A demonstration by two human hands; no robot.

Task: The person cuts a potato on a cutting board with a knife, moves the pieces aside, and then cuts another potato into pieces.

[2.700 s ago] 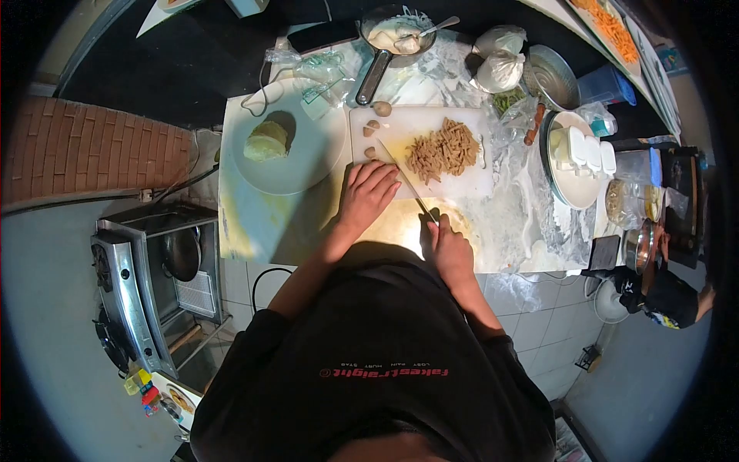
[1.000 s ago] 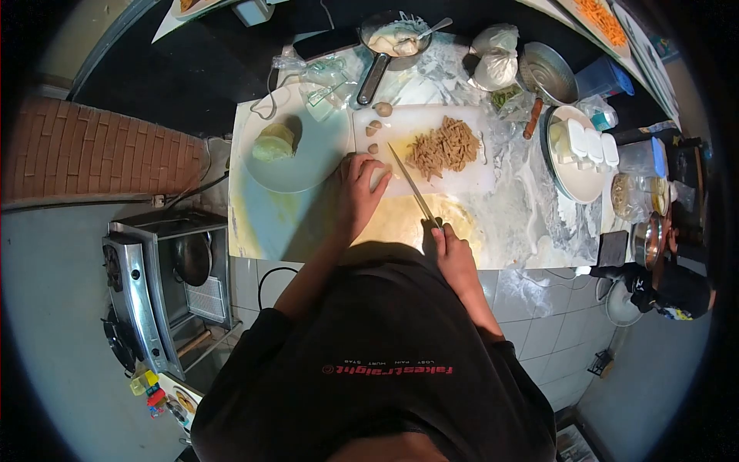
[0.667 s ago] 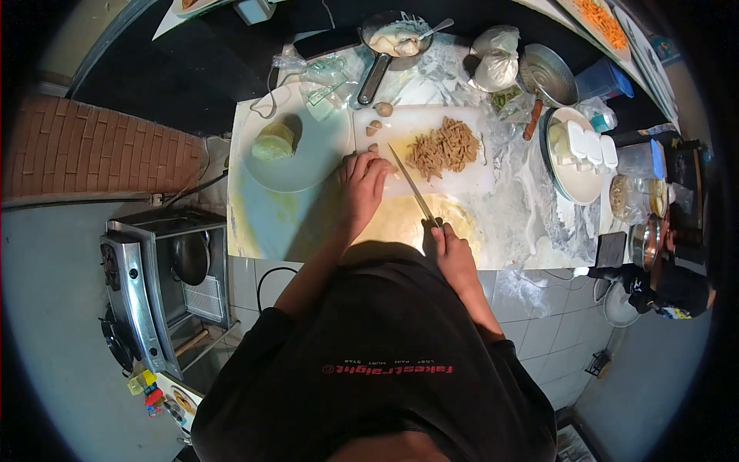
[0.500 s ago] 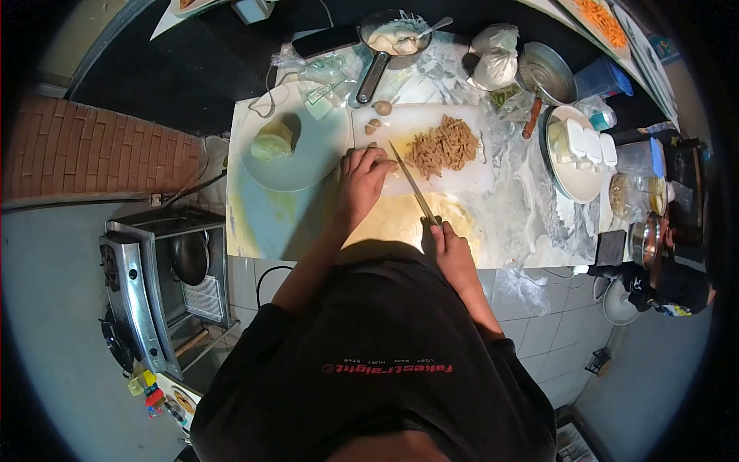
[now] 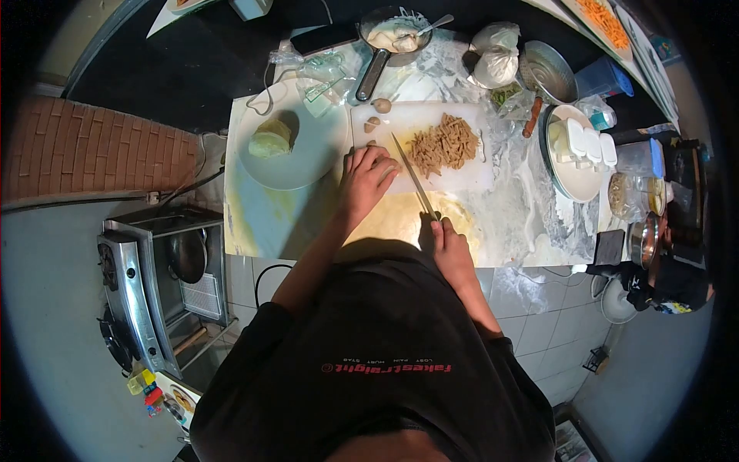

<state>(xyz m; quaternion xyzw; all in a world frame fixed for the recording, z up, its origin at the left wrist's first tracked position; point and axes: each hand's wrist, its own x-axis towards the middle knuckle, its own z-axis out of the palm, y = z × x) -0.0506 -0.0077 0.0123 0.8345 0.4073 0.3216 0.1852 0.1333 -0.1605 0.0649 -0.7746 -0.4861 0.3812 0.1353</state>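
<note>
My right hand [image 5: 449,250] grips the handle of a long knife [image 5: 412,176] whose blade lies across the white cutting board [image 5: 462,175]. My left hand [image 5: 365,182] presses down on the board's left part, fingers curled beside the blade; what lies under them is hidden. A heap of brown cut strips [image 5: 443,144] sits in the board's middle. Three small brown round pieces [image 5: 375,121] lie at its far left corner.
A white plate [image 5: 308,154] with a pale cabbage wedge [image 5: 269,139] is left of the board. Behind stand a pan [image 5: 389,37] with a spoon, tied bags [image 5: 496,58], a metal bowl [image 5: 551,74]. A plate with white blocks [image 5: 579,154] is right. A stove [image 5: 154,281] stands low left.
My left hand has shifted slightly along the board next to the blade, and the knife has edged a little toward the far left. The heap of strips has stayed put.
</note>
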